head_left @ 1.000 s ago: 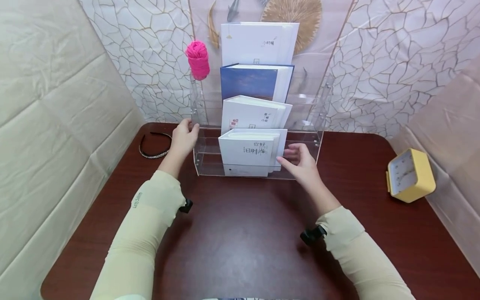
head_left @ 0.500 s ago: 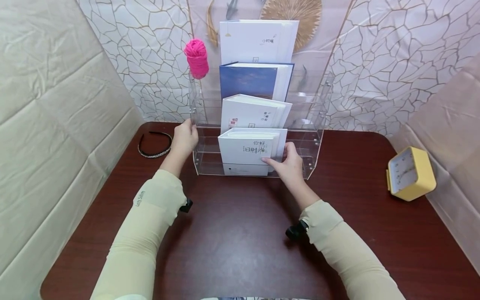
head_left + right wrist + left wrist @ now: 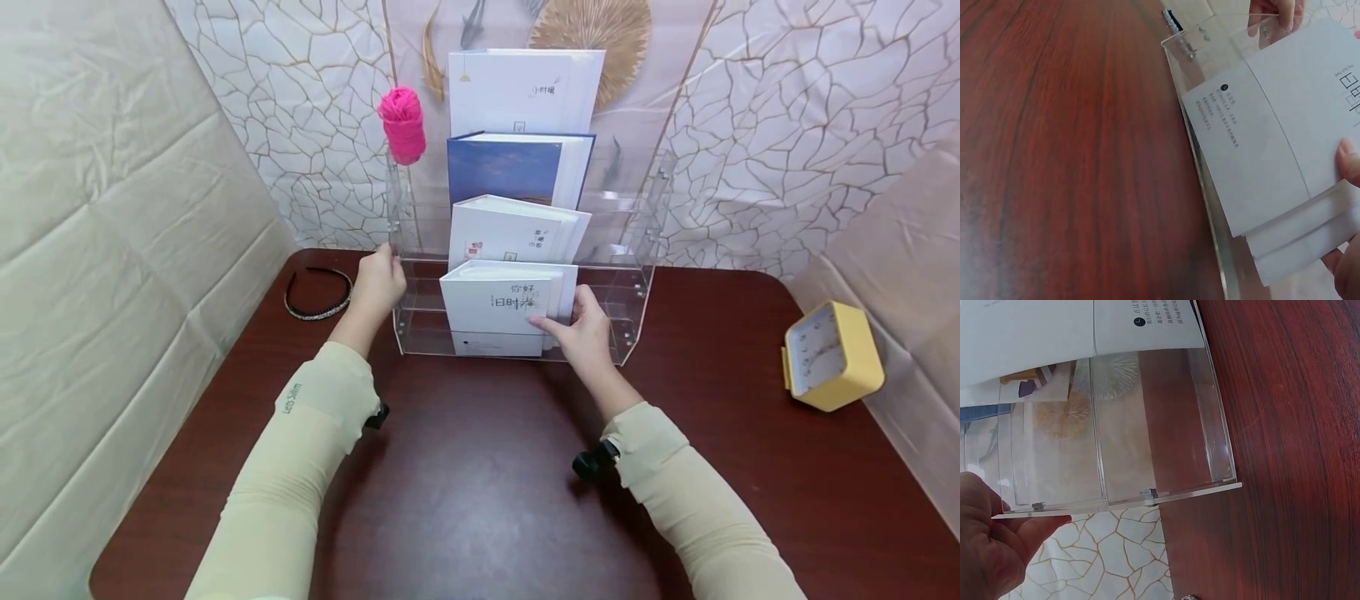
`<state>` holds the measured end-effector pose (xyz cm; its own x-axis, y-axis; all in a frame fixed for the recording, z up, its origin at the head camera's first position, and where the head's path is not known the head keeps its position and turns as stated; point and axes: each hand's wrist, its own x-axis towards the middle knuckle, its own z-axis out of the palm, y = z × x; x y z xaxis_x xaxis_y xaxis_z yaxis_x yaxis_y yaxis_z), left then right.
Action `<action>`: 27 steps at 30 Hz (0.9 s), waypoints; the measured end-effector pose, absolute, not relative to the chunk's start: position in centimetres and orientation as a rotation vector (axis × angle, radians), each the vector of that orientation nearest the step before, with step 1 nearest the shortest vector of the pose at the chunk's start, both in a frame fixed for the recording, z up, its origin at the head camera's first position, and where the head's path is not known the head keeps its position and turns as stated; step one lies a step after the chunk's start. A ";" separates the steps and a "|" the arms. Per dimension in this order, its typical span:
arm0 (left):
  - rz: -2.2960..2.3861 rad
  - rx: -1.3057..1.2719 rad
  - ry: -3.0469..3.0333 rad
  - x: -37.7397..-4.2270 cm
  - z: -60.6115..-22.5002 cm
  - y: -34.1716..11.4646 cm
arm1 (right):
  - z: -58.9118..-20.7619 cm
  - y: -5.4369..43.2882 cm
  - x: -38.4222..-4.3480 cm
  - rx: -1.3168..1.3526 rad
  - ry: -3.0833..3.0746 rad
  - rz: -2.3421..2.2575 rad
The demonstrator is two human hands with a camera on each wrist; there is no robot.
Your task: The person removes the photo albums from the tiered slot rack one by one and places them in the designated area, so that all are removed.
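Observation:
A clear acrylic tiered rack [image 3: 422, 340] stands on the table with books upright in its tiers. My left hand [image 3: 377, 283] grips the rack's left side panel; in the left wrist view the thumb and fingers lie on either side of its edge. My right hand [image 3: 587, 332] holds the front white book [image 3: 480, 296] by its right side, thumb on the cover, other fingers mostly hidden behind. The lower part of this book [image 3: 1235, 156] sits behind the rack's front lip. Behind it rise another white book [image 3: 495, 227], a blue-covered book [image 3: 502, 167] and a white book [image 3: 510, 83] at the top.
A pink yarn skein [image 3: 402, 125] sits at the rack's top left corner. On the dark wooden table [image 3: 465, 467], a black headband [image 3: 318, 313] lies at the left and a yellow clock [image 3: 832, 354] stands at the right. Pale patterned cloth hangs behind.
My right hand has moved left from the book's edge, and its thumb now presses on the cover. My left hand stays at the rack's side. The head view has shifted slightly.

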<state>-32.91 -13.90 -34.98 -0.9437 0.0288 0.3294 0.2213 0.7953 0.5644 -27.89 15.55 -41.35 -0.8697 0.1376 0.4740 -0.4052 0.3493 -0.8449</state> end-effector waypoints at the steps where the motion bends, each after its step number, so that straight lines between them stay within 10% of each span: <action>1: -0.893 -0.192 -2.675 -32.9 -35.0 -13.9 | -41.2 15.4 -27.9 0.245 -2.144 1.540; 27: -0.866 -0.140 -2.623 -32.9 -35.4 -13.3 | -36.2 13.2 -26.9 0.501 -1.892 1.750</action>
